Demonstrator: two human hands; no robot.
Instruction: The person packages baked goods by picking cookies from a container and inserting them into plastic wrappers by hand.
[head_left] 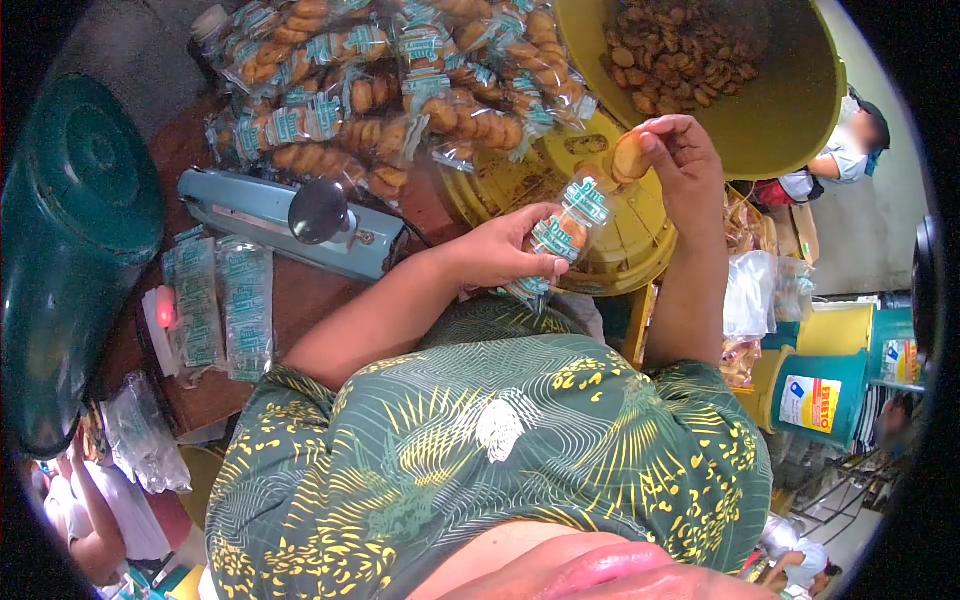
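Observation:
My left hand (515,248) is closed around a clear plastic bag (588,200) with green lettering. A round cookie shows through the lower part of that bag. Just above the bag's upper end, my right hand (685,165) pinches a few round golden cookies (630,158) between thumb and fingers. Both hands are over a yellow lid (640,240) with brown smudges. Beyond them, a large yellow tub (805,130) holds many loose browned cookies (680,60).
Filled cookie packs (380,90) are heaped at the back. A blue-grey bag sealer (290,222) lies left, beside flat printed bags (245,300). A dark green plastic container (90,200) stands far left. Labelled buckets (820,395) are at right; other people appear at the edges.

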